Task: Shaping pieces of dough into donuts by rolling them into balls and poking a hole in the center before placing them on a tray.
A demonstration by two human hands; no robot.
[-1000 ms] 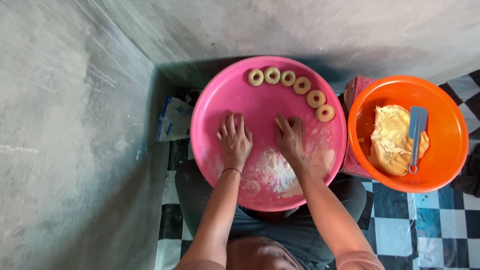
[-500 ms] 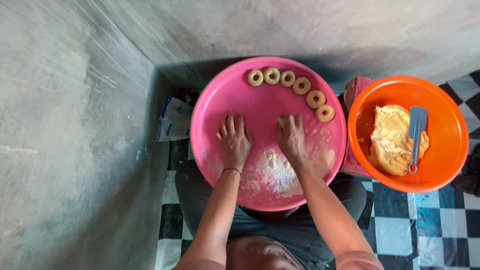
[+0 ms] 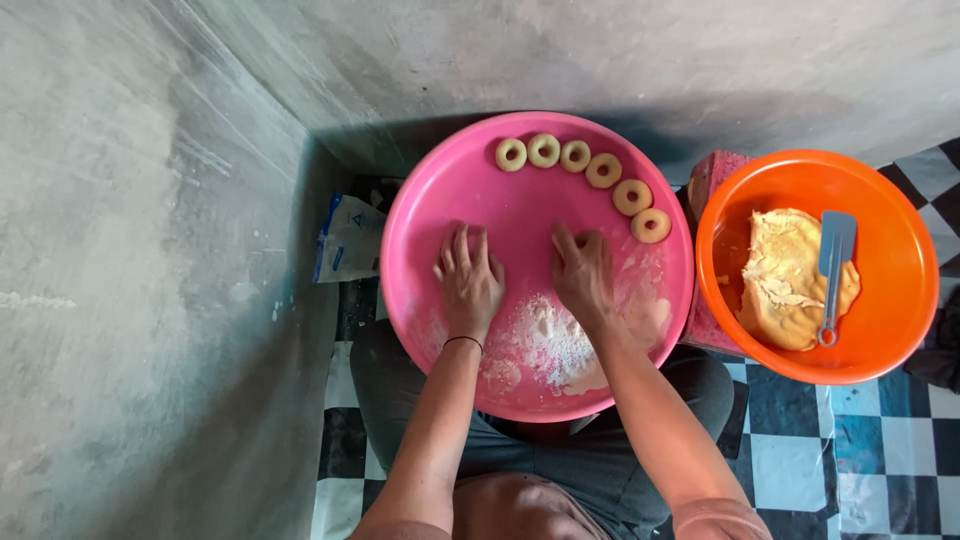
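Both hands are flat, palms down, on the pink tray (image 3: 420, 200), side by side near its middle. The left hand (image 3: 468, 285) has its fingers spread and pressed to the tray; the right hand (image 3: 583, 275) keeps its fingers closer together, stretched forward. Neither grips anything in view; whether dough sits under the palms cannot be told. A patch of white flour (image 3: 550, 345) lies just behind the right hand's wrist. Six dough rings (image 3: 585, 170) curve along the far rim, well apart from the fingertips. The orange bowl (image 3: 890, 330) to the right holds yellow dough (image 3: 785, 280) and a blue scraper (image 3: 833, 265).
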